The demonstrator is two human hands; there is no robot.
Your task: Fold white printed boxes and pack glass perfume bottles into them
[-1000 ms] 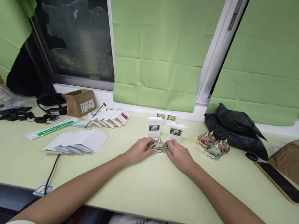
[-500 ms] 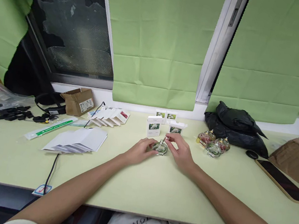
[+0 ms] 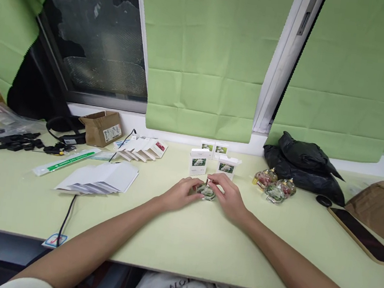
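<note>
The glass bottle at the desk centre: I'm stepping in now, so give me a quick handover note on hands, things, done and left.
Left hand: steadies the small glass bottle on the desk.
Right hand: fingers pinch at the bottle's top.
Nearby: open white box and another just behind; more bottles to the right; flat cartons to the left.
Done: two closed boxes stand at the back.
Left: this bottle is not boxed; the bottles on the right wait too.
</note>
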